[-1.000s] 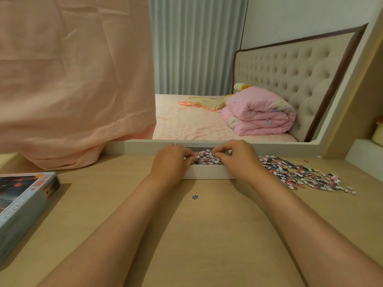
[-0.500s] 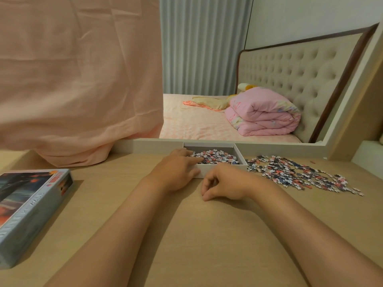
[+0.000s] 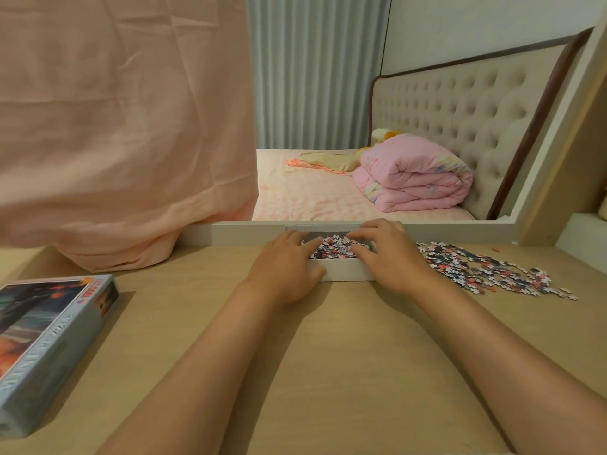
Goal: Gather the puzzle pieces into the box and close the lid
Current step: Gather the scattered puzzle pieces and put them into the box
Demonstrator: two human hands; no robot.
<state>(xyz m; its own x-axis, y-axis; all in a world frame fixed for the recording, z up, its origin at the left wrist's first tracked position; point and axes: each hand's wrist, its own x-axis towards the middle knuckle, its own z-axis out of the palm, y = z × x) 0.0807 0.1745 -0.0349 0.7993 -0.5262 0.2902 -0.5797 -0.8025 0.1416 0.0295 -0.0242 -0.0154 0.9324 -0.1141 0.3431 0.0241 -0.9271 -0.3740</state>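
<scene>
A shallow white box (image 3: 341, 272) sits at the far edge of the wooden desk, with a heap of small puzzle pieces (image 3: 331, 249) inside it. My left hand (image 3: 285, 267) rests on the box's left front corner, fingers reaching over the rim onto the pieces. My right hand (image 3: 384, 254) lies over the box's right side, fingers spread above the heap. I cannot see a piece between its fingers. A wide scatter of loose puzzle pieces (image 3: 486, 270) lies on the desk to the right of the box. The printed box lid (image 3: 49, 346) lies at the left edge.
A peach cloth (image 3: 115, 126) hangs over the left of a large mirror (image 3: 361, 126) behind the desk, its hem touching the desk. The mirror's white frame (image 3: 236, 233) runs right behind the box. A beige ledge (image 3: 581, 238) stands at the far right.
My right hand has come up from the desk in front of the box, where a single loose piece lay earlier, and now lies over the box's right side. My left hand has barely moved.
</scene>
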